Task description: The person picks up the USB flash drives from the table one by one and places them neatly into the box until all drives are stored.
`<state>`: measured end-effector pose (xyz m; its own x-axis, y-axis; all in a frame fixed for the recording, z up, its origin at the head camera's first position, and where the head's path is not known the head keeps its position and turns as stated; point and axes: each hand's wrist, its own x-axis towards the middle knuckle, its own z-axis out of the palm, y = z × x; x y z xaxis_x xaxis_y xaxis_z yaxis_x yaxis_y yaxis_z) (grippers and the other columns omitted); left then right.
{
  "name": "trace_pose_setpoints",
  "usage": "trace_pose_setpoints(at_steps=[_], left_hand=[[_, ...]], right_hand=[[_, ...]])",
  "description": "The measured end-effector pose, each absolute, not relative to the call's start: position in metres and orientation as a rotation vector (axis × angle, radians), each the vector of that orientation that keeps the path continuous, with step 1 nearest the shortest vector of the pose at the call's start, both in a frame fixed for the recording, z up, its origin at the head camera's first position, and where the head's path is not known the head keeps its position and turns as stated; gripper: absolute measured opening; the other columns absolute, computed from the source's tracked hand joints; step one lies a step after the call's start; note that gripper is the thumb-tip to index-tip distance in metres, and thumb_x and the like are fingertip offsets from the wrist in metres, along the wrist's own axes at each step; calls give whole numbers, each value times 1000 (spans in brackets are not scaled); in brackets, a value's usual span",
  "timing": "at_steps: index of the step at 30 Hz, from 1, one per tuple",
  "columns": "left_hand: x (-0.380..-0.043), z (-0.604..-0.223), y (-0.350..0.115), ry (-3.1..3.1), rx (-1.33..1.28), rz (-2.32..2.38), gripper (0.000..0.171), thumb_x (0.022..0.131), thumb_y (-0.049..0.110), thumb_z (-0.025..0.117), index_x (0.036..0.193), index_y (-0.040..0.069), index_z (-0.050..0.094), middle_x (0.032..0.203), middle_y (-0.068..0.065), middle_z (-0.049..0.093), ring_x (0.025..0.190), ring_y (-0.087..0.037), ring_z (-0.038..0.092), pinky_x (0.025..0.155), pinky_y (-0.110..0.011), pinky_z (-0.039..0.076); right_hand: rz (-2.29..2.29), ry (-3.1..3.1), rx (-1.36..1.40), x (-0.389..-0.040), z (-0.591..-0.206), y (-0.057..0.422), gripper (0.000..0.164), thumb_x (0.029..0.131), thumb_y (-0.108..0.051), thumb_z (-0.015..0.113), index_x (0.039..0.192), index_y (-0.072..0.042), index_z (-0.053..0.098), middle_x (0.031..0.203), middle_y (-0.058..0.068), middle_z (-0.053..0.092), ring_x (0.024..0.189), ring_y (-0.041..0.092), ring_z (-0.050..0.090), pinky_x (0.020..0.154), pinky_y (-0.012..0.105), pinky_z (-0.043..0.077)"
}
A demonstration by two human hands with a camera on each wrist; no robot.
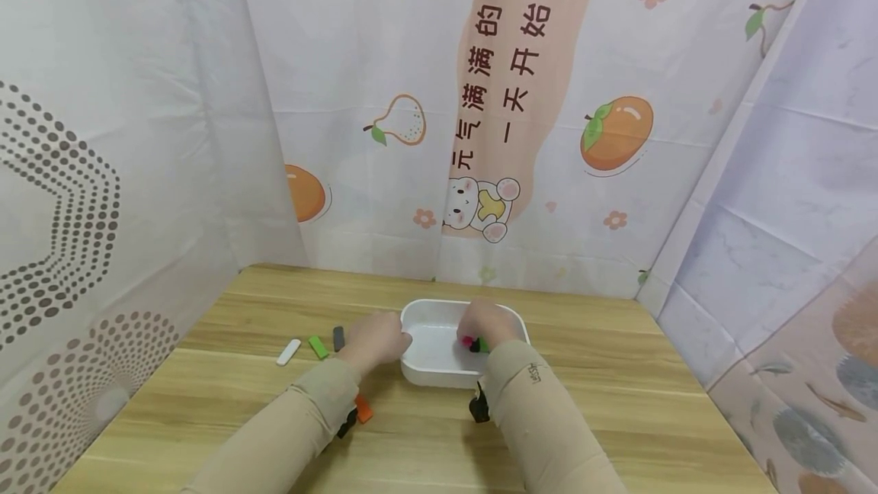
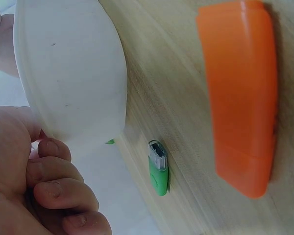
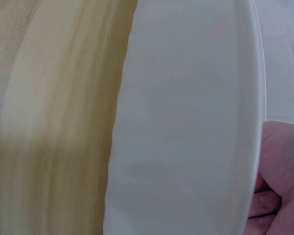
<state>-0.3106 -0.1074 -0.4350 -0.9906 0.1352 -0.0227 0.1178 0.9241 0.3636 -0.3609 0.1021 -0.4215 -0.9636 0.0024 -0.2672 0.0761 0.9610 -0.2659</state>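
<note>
A white plastic basin (image 1: 434,378) stands on the table. My left hand (image 1: 377,338) is at its left end, with fingers curled; in the left wrist view that hand (image 2: 49,181) pinches the basin's rim. Down inside the basin's right half is my right hand (image 1: 483,320), its fingers curled. Small pink (image 1: 468,341) and green (image 1: 483,345) things, with something black between them, show beside its fingertips. Whether it grips any of them is hidden. The right wrist view shows curled fingers (image 3: 264,205) behind the basin wall.
Left of the basin lie a white stick (image 1: 289,352), a small green stick (image 1: 318,347) with a clear-capped metal end, and a dark grey stick (image 1: 339,338). An orange tapered stick (image 1: 363,408) lies near my left forearm. Printed curtains (image 1: 384,197) surround the wooden table (image 1: 597,372).
</note>
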Motion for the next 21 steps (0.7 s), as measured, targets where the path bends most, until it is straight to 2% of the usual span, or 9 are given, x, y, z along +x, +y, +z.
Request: trace_pose_setpoints(at_steps=[12, 21], left_hand=[[-312, -437, -109, 3036, 205, 553, 20, 85, 30, 53, 72, 16, 60, 61, 0, 52, 52, -17, 48, 45, -32, 35], [-309, -436, -109, 3036, 213, 554, 22, 85, 29, 53, 69, 16, 58, 58, 0, 51, 50, -16, 47, 44, -31, 34]], right_hand=[[-303, 2835, 68, -362, -424, 100, 25, 69, -12, 66, 53, -15, 47, 63, 5, 57, 53, 20, 45, 53, 35, 36], [-329, 2839, 33, -358, -422, 101, 21, 71, -15, 71, 57, -13, 55, 68, 5, 61, 55, 19, 49, 55, 34, 39]])
